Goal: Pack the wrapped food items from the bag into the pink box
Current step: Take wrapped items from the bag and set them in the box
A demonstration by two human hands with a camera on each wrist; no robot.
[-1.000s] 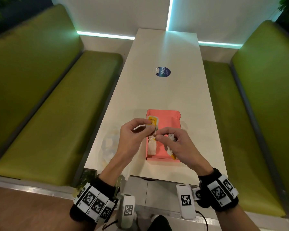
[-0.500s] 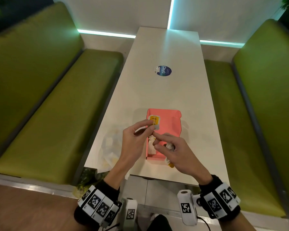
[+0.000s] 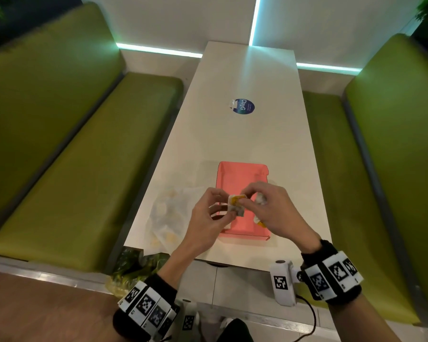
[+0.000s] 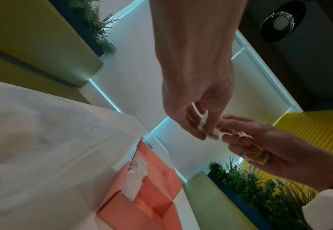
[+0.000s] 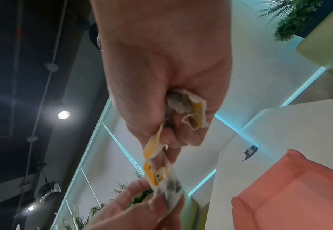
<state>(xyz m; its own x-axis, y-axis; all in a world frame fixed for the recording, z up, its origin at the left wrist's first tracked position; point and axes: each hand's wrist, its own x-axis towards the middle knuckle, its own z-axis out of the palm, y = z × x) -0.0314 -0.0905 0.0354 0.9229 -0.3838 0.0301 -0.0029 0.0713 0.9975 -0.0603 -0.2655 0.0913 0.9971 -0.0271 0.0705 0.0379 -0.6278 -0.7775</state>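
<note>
On my far left I see a green bench (image 3: 67,149), and on the near left part of the counter (image 3: 245,134) lies the clear bag (image 3: 168,218), crumpled, with pale and yellow pieces showing through it. Next comes my left hand (image 3: 208,213), raised over the box's left edge, its thumb and fingertips pinching a small white and yellow packet (image 3: 236,202). The pink box (image 3: 242,174) sits open on the counter just right of the bag, under both hands; from the left wrist view I make out one white wrapped item (image 4: 135,175) already lying along its left wall. My right hand (image 3: 274,208) meets the left over the box and pinches the other end of the same packet with thumb and forefinger, so the two hands hold it together. The right hand's remaining fingers are curled around a second packet (image 5: 189,109), crumpled in the palm, with yellow edges sticking out. Farther up the counter there is a round blue sticker (image 3: 244,107), well apart from the box. On my far right stands another green bench (image 3: 381,169).
</note>
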